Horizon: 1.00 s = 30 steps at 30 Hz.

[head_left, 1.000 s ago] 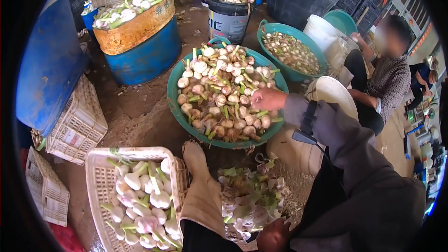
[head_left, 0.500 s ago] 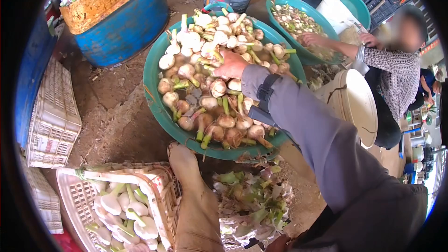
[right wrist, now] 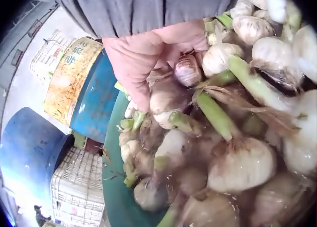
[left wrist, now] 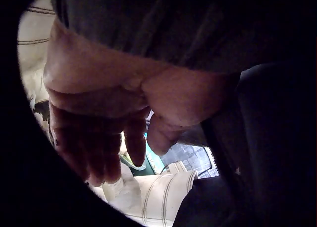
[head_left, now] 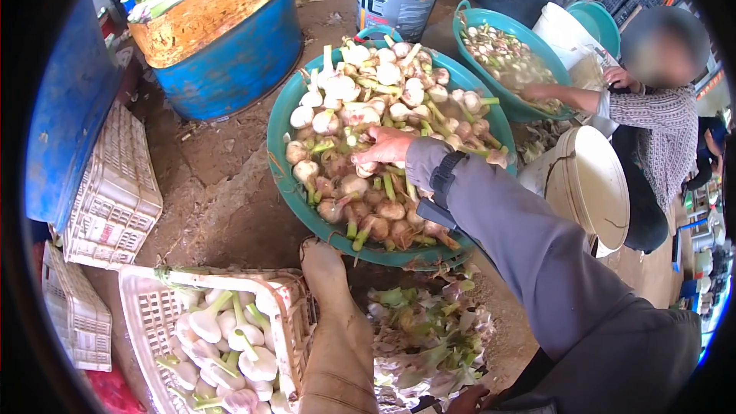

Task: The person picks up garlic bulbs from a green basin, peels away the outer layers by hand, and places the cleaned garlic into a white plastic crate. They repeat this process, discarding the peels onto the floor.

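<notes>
My right hand (head_left: 389, 146) reaches into a green tub (head_left: 277, 176) heaped with garlic bulbs (head_left: 337, 88) in murky water. In the right wrist view, the thumb and curled fingers of that hand (right wrist: 148, 58) hold a brownish garlic bulb (right wrist: 166, 96) with roots. Green-stemmed bulbs (right wrist: 240, 165) crowd around it, some partly under the water. My left hand (head_left: 469, 399) hangs low at the bottom of the head view, near a heap of peeled garlic skins (head_left: 429, 337). Its fingers (left wrist: 106, 157) hang loosely with nothing held, as the left wrist view shows.
A white crate (head_left: 138, 322) of cleaned garlic stands left of my boot (head_left: 333, 322). Beyond are a blue drum (head_left: 230, 69), a grey bucket (head_left: 395, 4) and a second green tub (head_left: 563, 80). A person (head_left: 652, 123) sits at the right behind a white bucket (head_left: 594, 184).
My right hand went from the near right of the tub to the upper pile, then drew back toward its middle. The other person's hand has reached into the second tub.
</notes>
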Each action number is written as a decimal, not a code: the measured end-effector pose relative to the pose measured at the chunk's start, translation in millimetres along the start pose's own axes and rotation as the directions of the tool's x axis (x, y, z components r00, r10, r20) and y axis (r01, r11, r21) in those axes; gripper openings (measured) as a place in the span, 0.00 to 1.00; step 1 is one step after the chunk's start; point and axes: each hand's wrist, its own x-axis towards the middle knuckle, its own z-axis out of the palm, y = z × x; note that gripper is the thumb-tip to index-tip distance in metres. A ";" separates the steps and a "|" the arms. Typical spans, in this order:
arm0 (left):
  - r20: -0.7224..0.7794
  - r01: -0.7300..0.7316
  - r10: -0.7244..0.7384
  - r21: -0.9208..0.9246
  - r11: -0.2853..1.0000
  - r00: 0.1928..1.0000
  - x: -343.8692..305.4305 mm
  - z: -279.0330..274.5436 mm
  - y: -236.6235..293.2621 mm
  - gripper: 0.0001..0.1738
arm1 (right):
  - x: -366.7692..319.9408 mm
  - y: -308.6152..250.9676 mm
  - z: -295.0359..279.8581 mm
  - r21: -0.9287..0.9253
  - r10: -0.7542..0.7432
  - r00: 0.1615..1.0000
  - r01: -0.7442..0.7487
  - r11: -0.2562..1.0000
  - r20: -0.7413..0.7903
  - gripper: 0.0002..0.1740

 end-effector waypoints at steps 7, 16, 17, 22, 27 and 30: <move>-0.007 0.144 -0.145 -0.091 0.985 0.989 23.0 1.4 9.1 0.13 | -4.4 -18.1 -4.7 -0.154 0.134 0.972 -0.105 0.982 0.193 0.37; -0.065 0.158 -0.161 -0.051 0.986 0.985 40.4 8.8 -33.2 0.15 | -0.3 -22.7 9.5 -0.030 0.040 0.997 -0.038 0.999 0.066 0.43; -0.057 0.169 -0.171 -0.048 0.984 0.984 37.4 7.8 -26.8 0.15 | 0.7 -20.5 10.3 -0.087 0.022 0.998 -0.017 0.996 0.055 0.43; -0.002 0.224 -0.229 -0.184 0.957 0.974 38.2 5.6 -28.3 0.16 | -13.1 -29.5 18.7 -0.391 -0.001 0.997 -0.032 0.920 -0.084 0.40; 0.115 0.197 -0.172 -0.265 0.944 0.978 -7.1 2.8 -9.1 0.15 | -33.3 -67.1 20.4 -0.706 0.010 0.987 -0.121 0.698 -0.159 0.26; 0.498 0.117 -0.005 -0.193 0.974 0.867 -199.2 -20.3 44.1 0.14 | -31.8 -71.5 20.0 -0.697 -0.214 0.920 -0.082 0.713 -0.327 0.18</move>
